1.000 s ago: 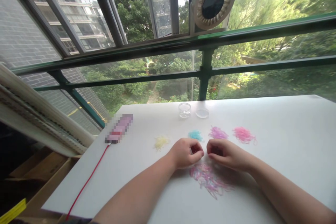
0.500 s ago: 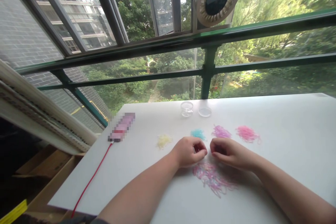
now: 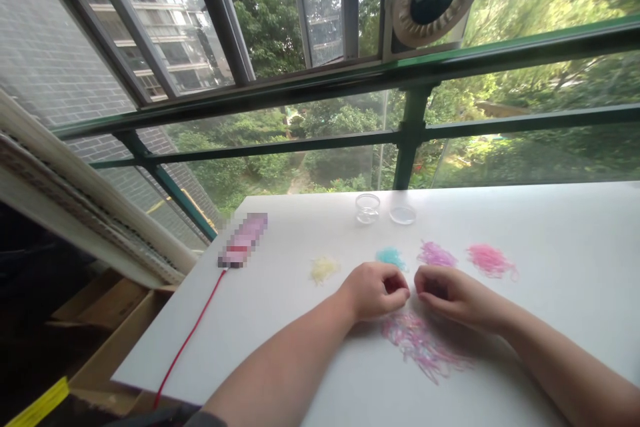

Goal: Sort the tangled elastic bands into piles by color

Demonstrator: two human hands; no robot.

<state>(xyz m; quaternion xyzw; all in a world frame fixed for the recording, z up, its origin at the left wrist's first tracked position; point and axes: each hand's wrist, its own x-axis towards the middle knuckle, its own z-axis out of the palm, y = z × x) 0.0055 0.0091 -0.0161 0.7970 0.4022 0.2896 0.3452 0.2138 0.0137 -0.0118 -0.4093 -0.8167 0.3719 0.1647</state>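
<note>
My left hand (image 3: 377, 291) is closed in a pinch, thumb against fingertips. Facing it across a narrow gap, my right hand (image 3: 457, 295) is pinched too. Whatever the fingers hold, if anything, is too small to make out. Just below both hands lies a loose mixed pile of thin, small rubber bands (image 3: 425, 350), pink, purple and pale. Beyond the hands are sorted piles: yellow bands (image 3: 323, 269), blue bands (image 3: 391, 257), purple bands (image 3: 437, 253) and pink bands (image 3: 490, 260). The right hand partly covers the purple pile's near edge.
A clear round container (image 3: 367, 210) and a shallow clear dish or lid (image 3: 403, 215) stand at the back of the white table (image 3: 565, 247). On the left lies a blurred pink device (image 3: 245, 240) with a red cable (image 3: 193, 333). A green railing (image 3: 320, 147) runs behind.
The whole view has shifted, so everything sits slightly farther right in the picture. Both hands keep nearly the same pinched pose over the table, and the piles look unchanged.
</note>
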